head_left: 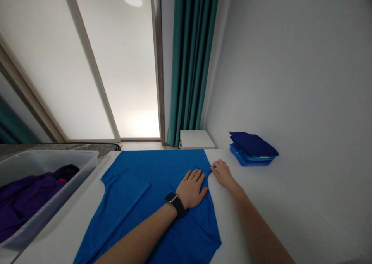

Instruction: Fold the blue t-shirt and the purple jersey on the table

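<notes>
I note left hand [191, 188] open, flat on blue shirt [162, 169], one side folded in; right hand [222, 174] curled at its edge, hold unclear; folded stack [252, 148] nearby.

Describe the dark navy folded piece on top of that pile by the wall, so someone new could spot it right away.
On the far right of the white table, against the wall, sits a stack of folded garments. Look at the top garment: it's dark navy, clearly darker than the brighter blue layers beneath it.
</notes>
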`<state>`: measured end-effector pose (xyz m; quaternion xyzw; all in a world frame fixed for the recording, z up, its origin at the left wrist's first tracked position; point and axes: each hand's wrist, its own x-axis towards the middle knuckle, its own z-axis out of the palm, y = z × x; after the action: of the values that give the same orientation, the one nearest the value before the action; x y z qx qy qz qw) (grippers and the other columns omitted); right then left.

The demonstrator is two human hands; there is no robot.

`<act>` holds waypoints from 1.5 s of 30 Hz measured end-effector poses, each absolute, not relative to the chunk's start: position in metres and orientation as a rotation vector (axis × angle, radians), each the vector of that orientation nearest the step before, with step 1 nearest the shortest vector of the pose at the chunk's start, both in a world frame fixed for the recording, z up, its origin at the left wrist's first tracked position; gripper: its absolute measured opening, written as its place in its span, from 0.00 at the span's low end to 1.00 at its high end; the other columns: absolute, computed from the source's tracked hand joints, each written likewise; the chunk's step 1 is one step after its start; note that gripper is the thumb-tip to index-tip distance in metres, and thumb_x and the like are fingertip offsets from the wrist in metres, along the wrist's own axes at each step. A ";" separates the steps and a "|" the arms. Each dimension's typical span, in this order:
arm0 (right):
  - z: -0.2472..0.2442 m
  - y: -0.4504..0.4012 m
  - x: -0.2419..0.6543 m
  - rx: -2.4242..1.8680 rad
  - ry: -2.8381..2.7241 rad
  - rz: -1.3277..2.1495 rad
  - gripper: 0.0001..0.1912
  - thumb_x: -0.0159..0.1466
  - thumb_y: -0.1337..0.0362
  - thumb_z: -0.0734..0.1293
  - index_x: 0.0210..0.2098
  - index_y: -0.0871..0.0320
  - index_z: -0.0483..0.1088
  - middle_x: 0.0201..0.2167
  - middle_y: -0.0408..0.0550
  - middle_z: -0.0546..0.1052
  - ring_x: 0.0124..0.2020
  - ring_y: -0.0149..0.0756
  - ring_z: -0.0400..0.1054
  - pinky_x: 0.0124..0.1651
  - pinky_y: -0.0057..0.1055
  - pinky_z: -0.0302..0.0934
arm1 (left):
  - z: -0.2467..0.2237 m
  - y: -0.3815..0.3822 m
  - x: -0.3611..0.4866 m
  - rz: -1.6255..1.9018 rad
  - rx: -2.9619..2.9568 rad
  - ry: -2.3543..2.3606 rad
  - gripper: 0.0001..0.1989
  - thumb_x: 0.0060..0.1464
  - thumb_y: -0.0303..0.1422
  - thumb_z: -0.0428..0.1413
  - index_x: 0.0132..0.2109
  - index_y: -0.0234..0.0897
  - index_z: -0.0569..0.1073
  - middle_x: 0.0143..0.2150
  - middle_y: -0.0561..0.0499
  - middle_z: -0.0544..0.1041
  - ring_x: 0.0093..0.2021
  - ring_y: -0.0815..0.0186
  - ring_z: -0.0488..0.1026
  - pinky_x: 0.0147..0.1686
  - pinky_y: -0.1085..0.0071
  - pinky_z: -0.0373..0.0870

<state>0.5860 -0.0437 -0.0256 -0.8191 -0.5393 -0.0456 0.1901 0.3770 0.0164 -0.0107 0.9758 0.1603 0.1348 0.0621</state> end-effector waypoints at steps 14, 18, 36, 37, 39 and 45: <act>-0.024 -0.038 0.563 -2.285 -1.510 -0.104 0.09 0.65 0.59 0.61 0.41 0.54 0.71 0.42 0.49 0.72 0.48 0.42 0.64 0.49 0.37 0.54 | -0.012 0.014 0.378 0.410 2.954 0.486 0.30 0.64 0.46 0.41 0.66 0.33 0.59 0.68 0.41 0.59 0.68 0.56 0.53 0.66 0.55 0.48; -0.016 -0.038 0.557 -2.273 -1.496 -0.124 0.12 0.67 0.62 0.58 0.45 0.55 0.70 0.46 0.51 0.72 0.49 0.41 0.64 0.51 0.37 0.55 | -0.007 0.015 0.375 0.420 2.929 0.523 0.28 0.65 0.45 0.41 0.65 0.33 0.60 0.67 0.41 0.61 0.68 0.57 0.54 0.66 0.54 0.46; 0.009 -0.032 0.443 -2.165 -2.050 0.167 0.34 0.68 0.43 0.49 0.69 0.49 0.48 0.70 0.48 0.47 0.71 0.43 0.36 0.69 0.51 0.32 | 0.013 0.127 0.197 0.201 2.822 0.876 0.27 0.66 0.43 0.39 0.66 0.36 0.59 0.68 0.44 0.58 0.68 0.58 0.53 0.66 0.55 0.48; 0.009 -0.033 0.440 -2.179 -2.060 0.201 0.34 0.67 0.42 0.49 0.69 0.48 0.46 0.71 0.47 0.46 0.71 0.44 0.35 0.68 0.52 0.31 | 0.009 0.126 0.195 0.197 2.831 0.879 0.27 0.66 0.44 0.39 0.67 0.36 0.59 0.69 0.44 0.57 0.69 0.58 0.52 0.66 0.55 0.47; 0.007 -0.035 0.436 -2.195 -2.088 0.254 0.36 0.66 0.40 0.48 0.69 0.46 0.44 0.71 0.47 0.43 0.71 0.46 0.33 0.68 0.54 0.29 | 0.000 0.125 0.193 0.208 2.854 0.873 0.27 0.66 0.44 0.39 0.67 0.37 0.58 0.69 0.45 0.56 0.69 0.59 0.51 0.67 0.55 0.47; 0.005 -0.036 0.432 -2.234 -2.114 0.286 0.37 0.66 0.38 0.46 0.69 0.45 0.41 0.71 0.47 0.41 0.71 0.45 0.30 0.68 0.55 0.26 | -0.009 0.127 0.193 0.297 2.882 0.860 0.26 0.67 0.44 0.39 0.67 0.41 0.58 0.69 0.47 0.56 0.69 0.61 0.51 0.67 0.56 0.46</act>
<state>0.4322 -0.0361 0.0047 -0.7230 -0.6841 0.0925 0.0265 0.1929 0.1273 -0.0087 0.9519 0.2841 0.0980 0.0595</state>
